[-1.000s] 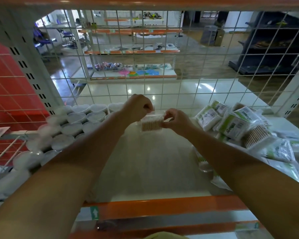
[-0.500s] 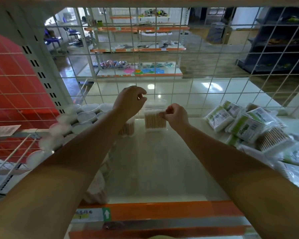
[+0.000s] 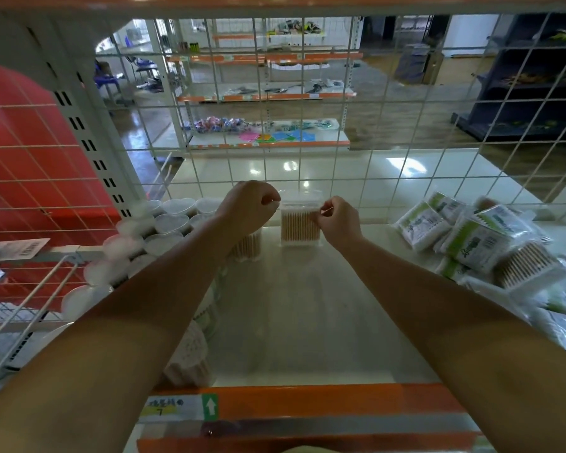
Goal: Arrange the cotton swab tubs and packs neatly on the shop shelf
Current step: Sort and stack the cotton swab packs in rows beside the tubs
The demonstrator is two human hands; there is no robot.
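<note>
Both hands, left hand [image 3: 247, 204] and right hand [image 3: 339, 220], are pinching one swab tub [image 3: 299, 220] with curled fingers, standing on the far shelf [image 3: 307, 305].

1. We see a white shelf [image 3: 307, 305] with an orange front rail [image 3: 324, 400].
2. Lidded tubs [image 3: 164, 230] crowd its left.
3. A clear swab box [image 3: 299, 223] stands at the back.
4. Swab packs [image 3: 477, 243] pile on the right.

shelf-edge label [image 3: 174, 407]: handwritten "7", other characters illegible | green tag [image 3: 210, 407]: white up-arrow
</note>
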